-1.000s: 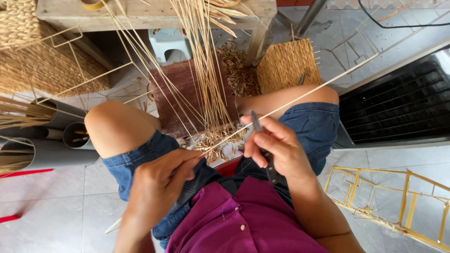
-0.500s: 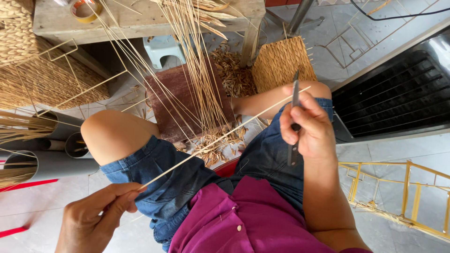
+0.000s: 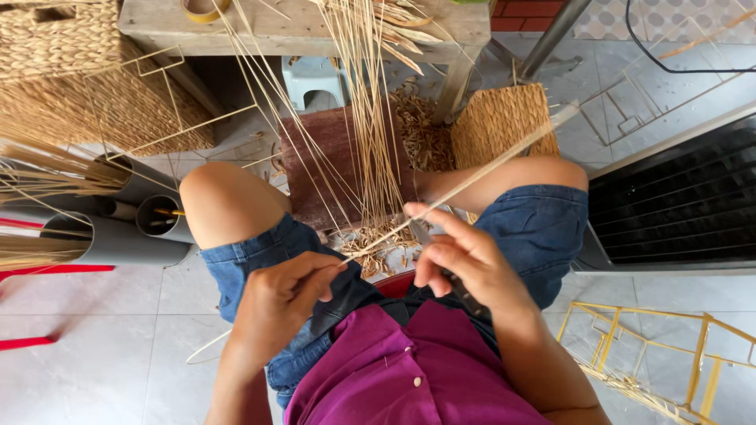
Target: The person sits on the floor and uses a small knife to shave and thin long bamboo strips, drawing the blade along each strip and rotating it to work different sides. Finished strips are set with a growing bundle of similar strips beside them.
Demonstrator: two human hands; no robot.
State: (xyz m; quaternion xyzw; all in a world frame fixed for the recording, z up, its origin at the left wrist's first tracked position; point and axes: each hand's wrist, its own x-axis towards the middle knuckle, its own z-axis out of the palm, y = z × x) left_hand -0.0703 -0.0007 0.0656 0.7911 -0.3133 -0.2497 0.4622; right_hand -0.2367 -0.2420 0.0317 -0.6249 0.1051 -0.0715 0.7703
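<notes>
A reed (image 3: 465,182) running toward two o'clock was pinched by the left hand (image 3: 287,295) and right hand (image 3: 465,260); best kept taut.

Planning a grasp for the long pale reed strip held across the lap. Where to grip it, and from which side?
Grip the reed strip near its lower end, where the left hand already pinches it, coming from above. It is thin and runs diagonally up to the right over the knee, so a fingertip pinch across its width suits it. The right hand touches it mid-length.
</notes>
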